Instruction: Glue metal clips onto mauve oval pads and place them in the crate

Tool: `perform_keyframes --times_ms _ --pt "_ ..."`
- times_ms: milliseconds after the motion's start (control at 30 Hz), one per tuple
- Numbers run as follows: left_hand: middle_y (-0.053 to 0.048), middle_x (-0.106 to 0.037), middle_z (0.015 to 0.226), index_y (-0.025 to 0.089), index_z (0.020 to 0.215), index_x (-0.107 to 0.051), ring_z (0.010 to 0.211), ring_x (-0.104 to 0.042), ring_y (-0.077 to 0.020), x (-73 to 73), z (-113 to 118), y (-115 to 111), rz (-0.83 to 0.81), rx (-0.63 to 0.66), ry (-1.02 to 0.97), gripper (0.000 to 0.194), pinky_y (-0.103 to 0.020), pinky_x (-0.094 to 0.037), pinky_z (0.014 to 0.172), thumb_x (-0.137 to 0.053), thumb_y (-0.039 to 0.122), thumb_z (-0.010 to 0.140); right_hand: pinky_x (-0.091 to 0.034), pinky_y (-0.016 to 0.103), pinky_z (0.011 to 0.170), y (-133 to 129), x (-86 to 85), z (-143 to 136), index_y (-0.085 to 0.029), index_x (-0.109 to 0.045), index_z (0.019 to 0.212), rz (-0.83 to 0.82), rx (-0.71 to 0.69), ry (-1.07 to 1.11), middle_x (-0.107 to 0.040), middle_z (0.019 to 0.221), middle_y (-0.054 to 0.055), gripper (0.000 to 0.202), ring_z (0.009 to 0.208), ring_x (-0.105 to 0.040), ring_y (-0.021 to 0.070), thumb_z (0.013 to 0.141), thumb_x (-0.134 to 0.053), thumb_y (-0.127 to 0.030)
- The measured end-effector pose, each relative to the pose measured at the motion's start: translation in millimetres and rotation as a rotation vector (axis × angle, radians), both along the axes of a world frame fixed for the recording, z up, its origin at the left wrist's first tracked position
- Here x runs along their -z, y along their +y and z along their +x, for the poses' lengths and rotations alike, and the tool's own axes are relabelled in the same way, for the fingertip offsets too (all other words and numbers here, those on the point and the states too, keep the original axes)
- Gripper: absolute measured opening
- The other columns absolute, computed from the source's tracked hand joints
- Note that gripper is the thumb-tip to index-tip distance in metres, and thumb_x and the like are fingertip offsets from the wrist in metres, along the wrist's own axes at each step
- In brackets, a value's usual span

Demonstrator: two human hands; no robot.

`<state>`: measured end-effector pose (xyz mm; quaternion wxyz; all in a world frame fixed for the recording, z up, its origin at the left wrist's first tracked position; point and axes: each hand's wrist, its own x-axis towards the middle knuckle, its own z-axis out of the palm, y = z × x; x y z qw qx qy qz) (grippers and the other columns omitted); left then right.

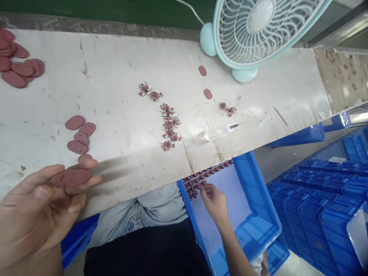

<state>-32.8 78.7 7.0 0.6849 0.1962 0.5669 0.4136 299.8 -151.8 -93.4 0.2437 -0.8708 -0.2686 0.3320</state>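
Lower left: I see the left hand (43, 214) pinching red oval pieces (70, 179) | lower right of centre: right hand (215, 203) at small red parts (196, 179) in blue crate (257, 199), grip I can't tell

The ovals (80, 177) are brick-red, the bin (253, 184) blue.

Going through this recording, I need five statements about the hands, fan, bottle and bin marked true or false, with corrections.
1. The left hand holds at least one red oval. True.
2. The fan stands on the table. True.
3. The right hand touches the fan. False: it is at the small parts in the blue bin.
4. The bottle lies inside the bin. False: it is on the table.
5. More red ovals lie on the table. True.
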Motion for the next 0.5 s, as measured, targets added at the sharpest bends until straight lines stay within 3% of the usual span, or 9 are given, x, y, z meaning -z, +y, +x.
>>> perform_keyframes --times_ms 67,167,233,300,367,433,500 --pt "-0.005 -0.083 0.090 0.027 0.091 -0.079 0.086 -0.078 -0.0280 -1.9 7.7 -5.4 0.023 0.045 -0.070 0.012 -0.017 -0.032 0.043 -0.075 0.023 0.080 -0.051 0.029 0.056 14.9 -33.1 -7.8 -0.021 -0.066 0.086 0.163 0.066 0.088 -0.064 0.065 0.000 0.033 0.057 -0.060 0.0161 0.090 -0.063 -0.054" --pt "-0.009 -0.083 0.100 0.029 0.087 -0.080 0.087 -0.079 -0.0294 -6.9 30.0 -19.0 -0.034 0.136 -0.201 0.020 -0.016 -0.042 0.044 -0.088 0.024 0.070 -0.040 0.024 0.035 52.6 -76.5 -19.4 -0.023 -0.062 0.088 0.370 0.084 0.292 -0.052 0.057 -0.005 0.050 0.040 -0.045 0.0114 0.094 -0.043 -0.068" --pt "-0.009 -0.082 0.104 0.029 0.088 -0.080 0.092 -0.079 -0.0280 -8.1 45.6 -29.3 -0.096 0.167 -0.310 0.020 -0.015 -0.047 0.048 -0.089 0.024 0.070 -0.028 0.019 0.024 88.6 -95.2 -21.9 -0.022 -0.064 0.101 0.544 0.114 0.635 -0.051 0.061 -0.006 0.067 0.036 -0.036 0.0085 0.094 -0.025 -0.076" --pt "-0.009 -0.082 0.108 0.029 0.091 -0.080 0.096 -0.079 -0.0265 -7.0 56.7 -38.2 -0.124 0.208 -0.437 0.020 -0.014 -0.051 0.053 -0.088 0.024 0.073 -0.026 0.013 0.023 127.7 -104.8 -17.6 -0.019 -0.061 0.121 0.788 0.210 1.171 -0.056 0.073 -0.004 0.075 0.040 -0.039 0.0053 0.094 -0.023 -0.077" --pt "-0.009 -0.081 0.112 0.029 0.095 -0.080 0.099 -0.078 -0.0249 -5.1 62.1 -44.8 -0.106 0.234 -0.538 0.017 -0.013 -0.053 0.056 -0.084 0.024 0.079 -0.035 0.005 0.030 161.7 -107.0 -8.0 -0.015 -0.054 0.132 0.973 0.317 1.662 -0.060 0.085 -0.002 0.066 0.049 -0.049 0.0020 0.098 -0.034 -0.068" --pt "-0.008 -0.080 0.114 0.029 0.099 -0.080 0.101 -0.077 -0.0235 -3.8 63.3 -49.0 -0.080 0.237 -0.598 0.017 -0.012 -0.054 0.057 -0.080 0.023 0.083 -0.043 0.002 0.039 184.0 -105.3 1.6 -0.015 -0.053 0.129 1.001 0.341 1.868 -0.059 0.084 -0.004 0.049 0.054 -0.053 0.0010 0.102 -0.042 -0.054" --pt "-0.009 -0.080 0.116 0.028 0.103 -0.079 0.101 -0.077 -0.0229 -3.7 62.7 -51.2 -0.071 0.237 -0.620 0.020 -0.011 -0.054 0.057 -0.079 0.022 0.084 -0.047 0.004 0.042 192.5 -104.6 4.9 -0.016 -0.058 0.119 0.944 0.315 1.924 -0.055 0.077 -0.005 0.033 0.053 -0.053 0.0020 0.102 -0.050 -0.043"
